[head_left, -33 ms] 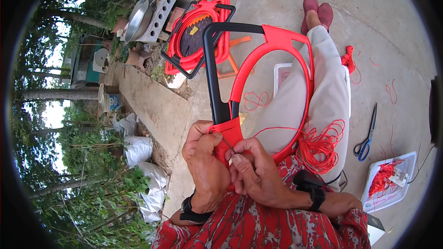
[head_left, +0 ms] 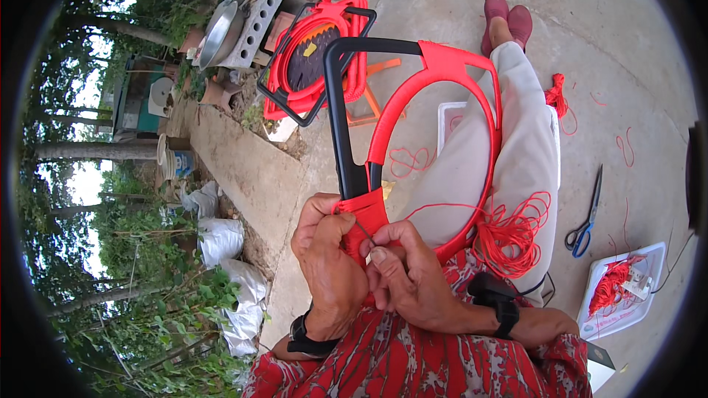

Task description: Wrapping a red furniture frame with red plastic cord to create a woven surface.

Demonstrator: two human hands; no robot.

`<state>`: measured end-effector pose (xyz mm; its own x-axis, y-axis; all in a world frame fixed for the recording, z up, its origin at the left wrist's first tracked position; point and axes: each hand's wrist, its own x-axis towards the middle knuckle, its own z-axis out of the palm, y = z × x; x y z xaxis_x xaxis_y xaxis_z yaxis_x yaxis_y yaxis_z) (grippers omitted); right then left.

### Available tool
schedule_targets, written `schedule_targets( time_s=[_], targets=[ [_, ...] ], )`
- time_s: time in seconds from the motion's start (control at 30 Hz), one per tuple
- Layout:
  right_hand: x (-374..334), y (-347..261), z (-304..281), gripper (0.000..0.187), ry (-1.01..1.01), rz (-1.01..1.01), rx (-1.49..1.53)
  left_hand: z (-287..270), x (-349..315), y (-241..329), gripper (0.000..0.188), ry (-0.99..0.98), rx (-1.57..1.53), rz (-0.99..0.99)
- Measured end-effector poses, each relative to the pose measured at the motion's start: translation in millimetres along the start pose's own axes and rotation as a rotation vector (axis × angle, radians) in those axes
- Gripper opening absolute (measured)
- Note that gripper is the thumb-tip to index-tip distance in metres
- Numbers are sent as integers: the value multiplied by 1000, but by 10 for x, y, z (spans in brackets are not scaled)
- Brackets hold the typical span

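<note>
A black frame (head_left: 340, 118) with a ring wrapped in red cord (head_left: 391, 114) rests across my lap. At its near left corner, my left hand (head_left: 324, 262) grips the red-wrapped section (head_left: 365, 210), the thumb pressed on top. My right hand (head_left: 405, 273) is closed in a pinch beside it, on a thin dark needle-like tool (head_left: 363, 229) that slants over the red wrapping toward my left thumb. Its far tip is hard to make out. A red strand runs from near my right fingers to a loose bundle of red cord (head_left: 510, 239) on my thigh.
More red-and-black frames (head_left: 310, 59) are stacked on an orange stool (head_left: 376, 103) ahead to the left. Blue-handled scissors (head_left: 586, 225) lie on the concrete at right. Near them sits a white tray (head_left: 591, 317) with red cord. White sacks (head_left: 221, 239) stand by the plants.
</note>
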<state>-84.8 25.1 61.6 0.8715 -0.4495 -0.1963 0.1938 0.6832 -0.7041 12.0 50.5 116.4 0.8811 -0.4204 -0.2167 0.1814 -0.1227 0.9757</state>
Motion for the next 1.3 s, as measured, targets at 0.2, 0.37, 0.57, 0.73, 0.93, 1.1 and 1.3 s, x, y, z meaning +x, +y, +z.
schedule_targets(
  time_s=[0.2,0.37,0.57,0.73,0.93,1.1,1.3],
  targets=[
    [-2,4,31,13,5,33,20,-34,-11,-18,8,-29,-20,27],
    [18,79,41,11,68,-56,-97,-49,-2,-37,8,-24,-58,-10],
    [34,115,19,13,84,-114,-237,-40,-14,-52,9,-16,-77,-14],
    [16,1,1,15,47,-32,-135,-130,24,-93,10,-63,-88,-39],
    [36,28,-29,17,12,-27,-125,-167,43,-115,17,-99,-168,-59],
    [31,28,-36,16,-5,-46,-140,-184,31,-122,20,-92,-251,-67],
    [-1,55,-10,14,44,-103,-195,-128,-42,-101,20,-75,-202,-28]
  ],
)
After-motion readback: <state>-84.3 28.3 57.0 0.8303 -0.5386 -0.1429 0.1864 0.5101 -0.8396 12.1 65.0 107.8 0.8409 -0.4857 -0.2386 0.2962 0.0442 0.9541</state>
